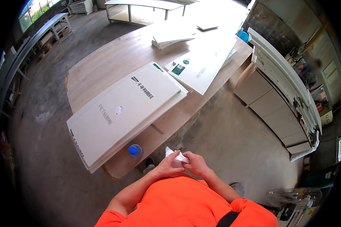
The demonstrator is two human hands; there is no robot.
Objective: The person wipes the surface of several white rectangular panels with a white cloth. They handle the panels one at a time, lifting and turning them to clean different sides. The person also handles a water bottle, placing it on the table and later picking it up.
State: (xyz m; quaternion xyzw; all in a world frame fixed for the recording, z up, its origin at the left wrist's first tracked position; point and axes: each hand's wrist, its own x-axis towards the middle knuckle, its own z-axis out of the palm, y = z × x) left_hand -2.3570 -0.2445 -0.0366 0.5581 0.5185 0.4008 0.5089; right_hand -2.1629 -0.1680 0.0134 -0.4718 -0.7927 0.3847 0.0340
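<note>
Just in front of my body, my left hand (170, 165) and my right hand (196, 163) are close together. Between them is a crumpled white piece (182, 158), thin like paper or cloth; which of these I cannot tell. The fingers of both hands are closed on it, and one white corner sticks up past my left hand. Beyond my hands to the left, a clear bottle with a blue cap (134, 151) stands on the near end of the wooden table (94, 81). A stack of large white boards (119, 113) lies beside it.
More white boards (206, 62) and a smaller stack of white panels (170, 39) lie farther along the table. To the right stands a cabinet-like stack (272, 106) with long panels on top. A standing fan (293, 196) is at lower right. Another person (310, 72) is at far right.
</note>
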